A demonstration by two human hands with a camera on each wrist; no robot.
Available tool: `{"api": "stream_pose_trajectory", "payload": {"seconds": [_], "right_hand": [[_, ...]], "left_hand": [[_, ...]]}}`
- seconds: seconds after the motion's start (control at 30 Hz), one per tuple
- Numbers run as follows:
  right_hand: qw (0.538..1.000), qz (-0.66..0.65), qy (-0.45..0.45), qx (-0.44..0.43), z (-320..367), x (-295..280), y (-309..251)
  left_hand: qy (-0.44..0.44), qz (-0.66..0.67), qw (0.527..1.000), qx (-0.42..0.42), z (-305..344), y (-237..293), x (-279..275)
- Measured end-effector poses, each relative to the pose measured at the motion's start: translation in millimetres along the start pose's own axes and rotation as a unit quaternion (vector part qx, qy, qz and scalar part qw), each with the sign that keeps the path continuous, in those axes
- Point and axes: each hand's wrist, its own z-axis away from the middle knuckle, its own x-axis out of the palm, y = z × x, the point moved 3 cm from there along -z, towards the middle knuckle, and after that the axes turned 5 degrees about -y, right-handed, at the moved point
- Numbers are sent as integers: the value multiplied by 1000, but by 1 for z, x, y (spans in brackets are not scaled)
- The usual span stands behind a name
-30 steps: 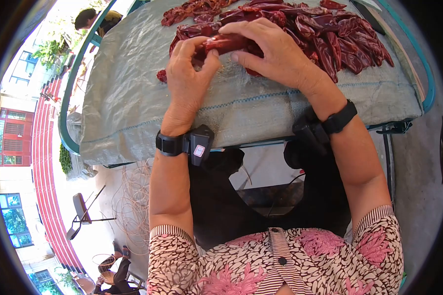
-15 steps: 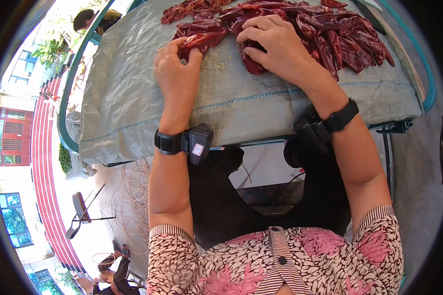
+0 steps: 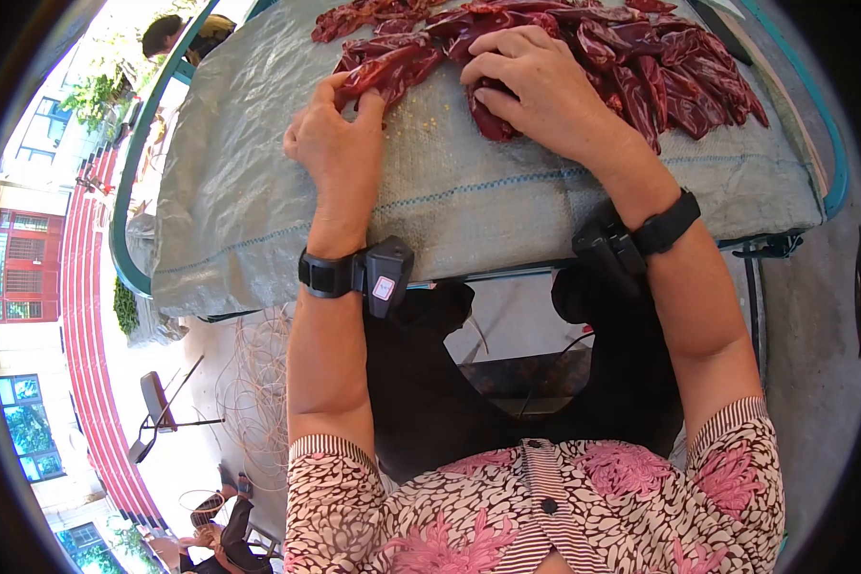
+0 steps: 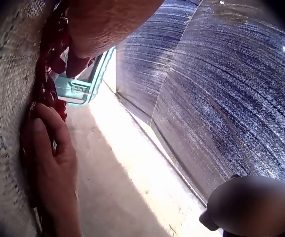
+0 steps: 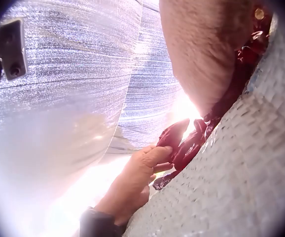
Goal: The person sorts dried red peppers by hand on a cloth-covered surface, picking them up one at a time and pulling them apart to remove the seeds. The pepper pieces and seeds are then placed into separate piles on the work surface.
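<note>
My left hand (image 3: pixel 335 142) pinches the lower end of a wrinkled dried red chili (image 3: pixel 397 69) between thumb and fingers, at the left of the pile. In the right wrist view this chili (image 5: pixel 171 138) shows between the thumb and fingertips. My right hand (image 3: pixel 548 94) is apart from it to the right, its fingers and thumb curled round another dark red chili (image 3: pixel 489 117) at the near edge of the pile. The left wrist view has the right hand (image 4: pixel 56 153) low over the woven sheet, what it holds mostly hidden.
A heap of glossy dried chilies (image 3: pixel 665 72) spreads to the right, with a smaller crumpled clump (image 3: pixel 364 19) at the back left. All lie on a grey-green woven sheet (image 3: pixel 249 182) over a table with a green metal frame (image 3: pixel 122 220). Small yellow seeds are scattered between the hands.
One second ago both hands were together at one chili. They have since parted, the left going leftward and towards the body with its chili, the right settling slightly right on another.
</note>
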Motion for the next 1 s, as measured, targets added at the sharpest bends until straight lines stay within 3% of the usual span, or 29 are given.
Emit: {"api": "stream_pose_trajectory", "payload": {"seconds": [0.03, 0.13, 0.23, 0.33, 0.43, 0.83, 0.93, 1.0], "right_hand": [[1000, 0, -1, 1, 0, 0, 0], [1000, 2, -10, 3, 0, 0, 0], [1000, 4, -21, 2, 1, -1, -1], [1000, 6, -22, -5, 1, 0, 0], [1000, 6, -27, -9, 1, 0, -1], [999, 16, -34, -23, 0, -4, -2], [999, 14, -35, -24, 0, -3, -1], [999, 15, -32, -28, -1, -4, -1]], "left_hand": [[2, -44, 999, 1, 0, 2, -2], [10, 75, 997, -31, -1, -7, 3], [19, 187, 982, -10, -2, -6, 5], [3, 125, 991, 49, -1, -3, 3], [-47, 135, 989, 25, -2, -6, 9], [-24, 1, 999, 38, 2, 2, 4], [-34, 54, 998, -9, 0, -4, 6], [-40, 65, 997, 3, 0, -5, 7]]}}
